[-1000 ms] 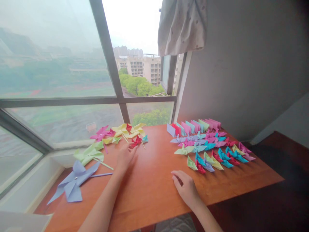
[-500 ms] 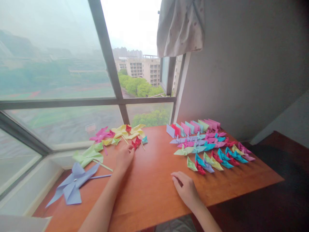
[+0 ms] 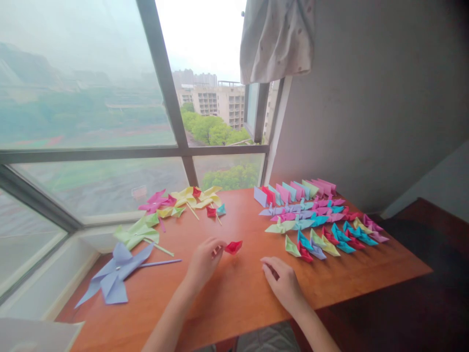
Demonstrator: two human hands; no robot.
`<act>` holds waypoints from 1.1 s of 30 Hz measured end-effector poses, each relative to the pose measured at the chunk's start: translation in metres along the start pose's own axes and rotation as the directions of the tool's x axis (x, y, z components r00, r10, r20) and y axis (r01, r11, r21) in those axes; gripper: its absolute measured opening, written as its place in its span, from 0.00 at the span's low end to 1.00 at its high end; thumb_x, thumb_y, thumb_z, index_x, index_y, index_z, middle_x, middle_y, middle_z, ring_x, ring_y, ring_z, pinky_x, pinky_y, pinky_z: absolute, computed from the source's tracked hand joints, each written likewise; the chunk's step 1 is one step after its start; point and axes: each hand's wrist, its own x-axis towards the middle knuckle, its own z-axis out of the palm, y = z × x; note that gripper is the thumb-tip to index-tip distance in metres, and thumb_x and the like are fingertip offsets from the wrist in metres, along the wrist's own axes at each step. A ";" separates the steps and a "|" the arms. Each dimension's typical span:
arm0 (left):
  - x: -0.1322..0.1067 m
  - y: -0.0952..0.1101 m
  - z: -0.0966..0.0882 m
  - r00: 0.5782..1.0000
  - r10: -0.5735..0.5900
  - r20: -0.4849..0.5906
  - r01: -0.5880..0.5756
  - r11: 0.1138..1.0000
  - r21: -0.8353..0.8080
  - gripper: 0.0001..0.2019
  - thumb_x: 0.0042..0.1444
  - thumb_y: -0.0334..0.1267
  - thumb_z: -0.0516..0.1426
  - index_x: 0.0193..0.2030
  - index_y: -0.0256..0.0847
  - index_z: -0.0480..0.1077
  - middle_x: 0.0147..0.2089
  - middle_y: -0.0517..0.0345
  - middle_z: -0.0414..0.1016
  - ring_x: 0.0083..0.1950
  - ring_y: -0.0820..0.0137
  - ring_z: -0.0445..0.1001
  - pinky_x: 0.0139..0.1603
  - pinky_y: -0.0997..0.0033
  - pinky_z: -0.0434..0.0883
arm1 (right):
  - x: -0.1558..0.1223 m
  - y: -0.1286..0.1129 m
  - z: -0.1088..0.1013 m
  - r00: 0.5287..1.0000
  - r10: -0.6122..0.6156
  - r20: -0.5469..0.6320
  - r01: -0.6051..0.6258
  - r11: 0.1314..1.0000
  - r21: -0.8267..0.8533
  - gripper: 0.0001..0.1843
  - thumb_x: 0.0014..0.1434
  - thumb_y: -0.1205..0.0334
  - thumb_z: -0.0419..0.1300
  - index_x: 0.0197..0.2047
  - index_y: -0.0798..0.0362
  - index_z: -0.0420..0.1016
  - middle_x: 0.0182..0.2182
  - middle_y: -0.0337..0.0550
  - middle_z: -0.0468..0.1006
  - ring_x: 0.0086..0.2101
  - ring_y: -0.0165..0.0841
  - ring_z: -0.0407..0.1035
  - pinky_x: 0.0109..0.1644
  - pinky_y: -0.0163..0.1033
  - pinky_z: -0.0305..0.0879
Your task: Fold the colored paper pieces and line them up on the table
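My left hand (image 3: 205,259) is above the middle of the table, thumb and fingers pinched on one end of a small red paper boat (image 3: 233,247). On the table's near right part rests my right hand (image 3: 284,281), loosely curved, a gap between thumb and forefinger and nothing in it. Just beyond it stands a row of folded paper boats, the nearest a light green boat (image 3: 292,247) beside a red boat (image 3: 305,253). Another red folded boat (image 3: 211,212) and a blue one (image 3: 221,209) lie farther back on the left.
Paper pinwheels lie along the left, among them a purple pinwheel (image 3: 117,274), a green pinwheel (image 3: 137,233) and a pink pinwheel (image 3: 156,201). At back right are rows of paper cranes (image 3: 280,226) and folded cards (image 3: 260,196). A window (image 3: 91,186) borders the wooden table (image 3: 220,308).
My left hand has come from the back-left group toward the table's middle, carrying the red paper boat. The purple pinwheel's stick now shows more fully. My right hand has stayed almost still.
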 end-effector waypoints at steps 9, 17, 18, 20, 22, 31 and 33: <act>-0.025 0.029 0.030 0.981 0.082 0.173 -0.053 0.985 -0.165 0.11 0.57 0.30 0.52 0.36 0.41 0.76 0.35 0.54 0.76 0.32 0.71 0.72 0.33 0.75 0.68 | -0.004 -0.006 -0.002 0.999 -0.035 0.012 0.035 0.999 -0.003 0.11 0.65 0.59 0.53 0.45 0.51 0.75 0.34 0.44 0.79 0.30 0.33 0.74 0.33 0.34 0.71; -0.031 0.031 0.036 0.990 0.026 0.136 0.011 0.963 -0.269 0.10 0.51 0.26 0.54 0.32 0.40 0.76 0.32 0.55 0.76 0.31 0.71 0.70 0.32 0.75 0.66 | -0.007 -0.016 -0.005 0.984 -0.168 0.062 0.174 0.978 -0.116 0.08 0.64 0.62 0.54 0.38 0.50 0.75 0.30 0.42 0.77 0.31 0.33 0.73 0.37 0.36 0.68; -0.032 0.031 0.037 0.990 0.029 0.135 0.009 0.963 -0.268 0.10 0.51 0.26 0.54 0.32 0.40 0.76 0.32 0.55 0.76 0.31 0.71 0.70 0.32 0.75 0.66 | -0.008 -0.017 -0.005 0.980 -0.182 0.078 0.191 0.973 -0.132 0.08 0.64 0.62 0.54 0.38 0.50 0.75 0.29 0.43 0.77 0.31 0.33 0.72 0.38 0.36 0.67; -0.033 0.030 0.037 0.992 0.012 0.126 0.022 0.964 -0.265 0.11 0.51 0.26 0.54 0.35 0.41 0.76 0.33 0.56 0.77 0.31 0.70 0.71 0.32 0.74 0.67 | -0.009 -0.019 -0.006 0.974 -0.204 0.098 0.218 0.962 -0.163 0.08 0.65 0.62 0.54 0.36 0.50 0.75 0.28 0.43 0.77 0.31 0.33 0.72 0.38 0.36 0.66; -0.033 0.029 0.037 0.994 -0.027 0.102 0.053 0.964 -0.261 0.12 0.53 0.27 0.53 0.39 0.41 0.76 0.35 0.55 0.78 0.32 0.70 0.72 0.34 0.74 0.68 | -0.010 -0.020 -0.006 0.971 -0.216 0.098 0.231 0.954 -0.192 0.09 0.65 0.63 0.54 0.35 0.51 0.74 0.28 0.43 0.76 0.30 0.33 0.71 0.37 0.36 0.65; -0.036 0.021 0.041 0.994 -0.075 0.080 0.093 0.963 -0.254 0.10 0.60 0.33 0.52 0.43 0.39 0.74 0.37 0.53 0.79 0.34 0.68 0.75 0.35 0.72 0.70 | -0.034 0.004 -0.029 0.983 -0.156 -0.095 0.122 0.947 -0.298 0.10 0.66 0.62 0.53 0.34 0.51 0.73 0.27 0.42 0.75 0.29 0.33 0.71 0.36 0.37 0.65; -0.037 0.020 0.042 0.994 -0.070 0.080 0.087 0.966 -0.242 0.10 0.60 0.34 0.52 0.44 0.39 0.74 0.37 0.52 0.79 0.35 0.68 0.75 0.36 0.71 0.71 | -0.042 0.014 -0.040 0.977 -0.148 -0.154 0.090 0.939 -0.332 0.09 0.66 0.62 0.54 0.34 0.51 0.73 0.28 0.43 0.75 0.29 0.34 0.71 0.36 0.37 0.65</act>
